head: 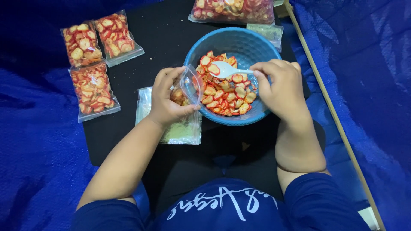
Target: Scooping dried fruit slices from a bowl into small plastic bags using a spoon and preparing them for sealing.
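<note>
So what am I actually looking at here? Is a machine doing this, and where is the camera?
No machine: these are a person's two bare hands, filmed by one camera worn on the head, looking down. The left hand holds a small clear bag open at the edge of a blue bowl full of red-rimmed chips. The right hand holds a white spoon with one chip on it over the bowl. Under the left hand lies a stack of empty bags. On the black surface to the left lie three filled bags; a larger bag of chips and a pale packet sit behind the bowl. Blue sheeting surrounds it all.
</note>
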